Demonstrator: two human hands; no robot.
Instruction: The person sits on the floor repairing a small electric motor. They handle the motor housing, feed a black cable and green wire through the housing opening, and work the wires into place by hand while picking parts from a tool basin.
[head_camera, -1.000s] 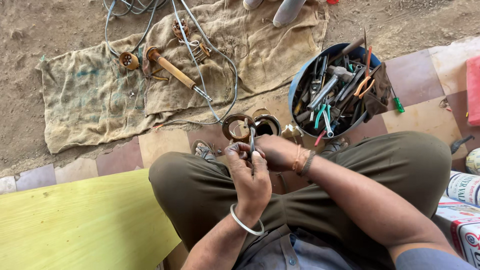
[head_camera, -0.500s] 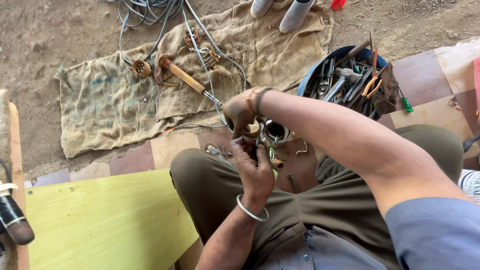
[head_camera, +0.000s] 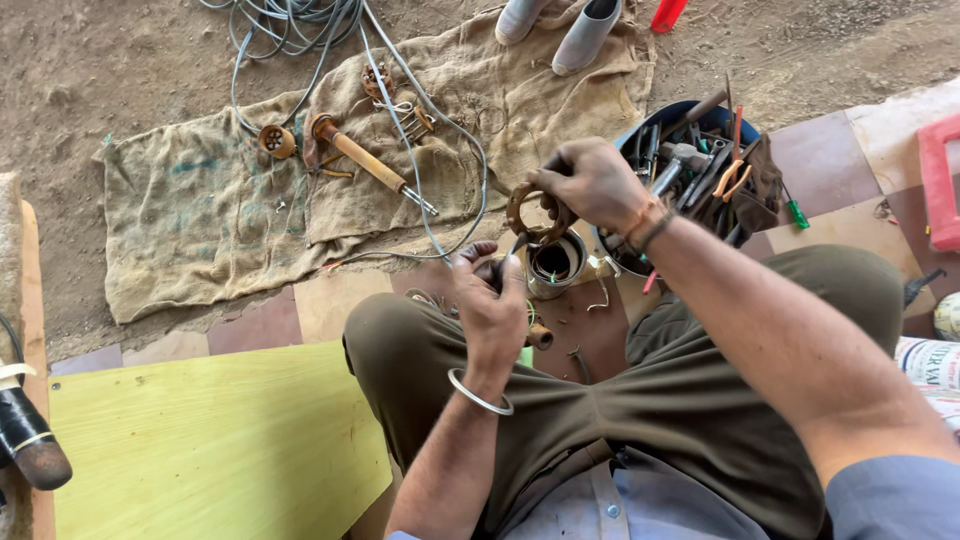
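My right hand (head_camera: 592, 182) grips a rusty brown metal ring (head_camera: 527, 213) and holds it above a small open metal can (head_camera: 553, 263) on the tiled floor. My left hand (head_camera: 490, 305), with a silver bangle on the wrist, is closed around a thin dark tool whose tip points up at the ring. Both hands hover in front of my bent knees in olive trousers. A small brown cylindrical part (head_camera: 539, 337) lies on the floor just below the left hand.
A blue tub (head_camera: 664, 118) full of pliers and screwdrivers stands at the right. Burlap sacking (head_camera: 230, 200) ahead carries a wooden-handled tool (head_camera: 362, 160), small rusty parts and grey cable (head_camera: 300, 20). A yellow-green board (head_camera: 200, 440) lies at the left. Someone's shoes (head_camera: 560, 25) are beyond.
My right hand has lifted the ring up and slightly right, away from the left hand. The view has shifted a little; the left hand stays near the can.
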